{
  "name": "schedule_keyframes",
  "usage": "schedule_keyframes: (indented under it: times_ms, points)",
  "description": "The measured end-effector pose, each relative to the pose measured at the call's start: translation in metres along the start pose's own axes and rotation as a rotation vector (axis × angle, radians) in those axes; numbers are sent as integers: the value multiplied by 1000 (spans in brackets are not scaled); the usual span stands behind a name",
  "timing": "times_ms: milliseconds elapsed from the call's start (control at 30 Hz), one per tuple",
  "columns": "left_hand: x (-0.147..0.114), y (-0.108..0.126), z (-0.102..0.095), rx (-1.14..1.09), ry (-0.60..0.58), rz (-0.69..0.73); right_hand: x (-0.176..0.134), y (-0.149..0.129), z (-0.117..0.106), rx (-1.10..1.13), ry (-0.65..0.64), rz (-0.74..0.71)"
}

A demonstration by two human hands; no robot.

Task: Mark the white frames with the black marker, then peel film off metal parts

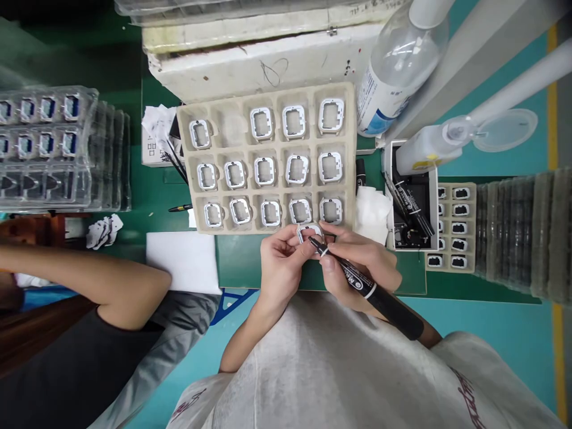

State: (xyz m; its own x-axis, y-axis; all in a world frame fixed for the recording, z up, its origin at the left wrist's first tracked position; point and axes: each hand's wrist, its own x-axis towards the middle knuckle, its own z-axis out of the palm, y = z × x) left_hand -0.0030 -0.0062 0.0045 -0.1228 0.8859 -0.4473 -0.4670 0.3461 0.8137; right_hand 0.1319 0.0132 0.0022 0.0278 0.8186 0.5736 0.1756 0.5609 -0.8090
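Between its thumb and fingers my left hand (282, 262) pinches a small silver-white square frame (305, 231), close to the table's front edge. My right hand (361, 262) is closed around a black marker pen (364, 286), with the tip pointing left at the frame and seeming to touch it or come very near. Just beyond both hands lies a beige molded tray (272, 146) with rows of pockets. Most pockets hold similar frames, such as one frame (294, 122) in the back row; one back-row pocket (229, 126) has no frame.
A white box (268, 65) stands behind the tray. To the right are a clear bottle (397, 77), a pump bottle (429, 146), a box of markers (435, 214) and stacked trays (518, 232). On the left, a co-worker's arm (89, 274) reaches near a white pad (183, 259) and clear trays (102, 155).
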Motion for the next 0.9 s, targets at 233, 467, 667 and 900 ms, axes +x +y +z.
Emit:
schedule_keyframes:
  times_ms: [233, 467, 667, 900]
  points:
    - [-2, 2, 2, 84, 21, 131, 5, -3, 1, 57, 8, 25]
    - [-7, 9, 9, 272, 90, 309, 10, -2, -9, 230, -72, 101]
    - [6, 25, -3, 438, 256, 491, 11, 3, -11, 336, -23, 127]
    - [103, 96, -40, 615, 407, 720, 7, 5, -15, 443, -13, 161]
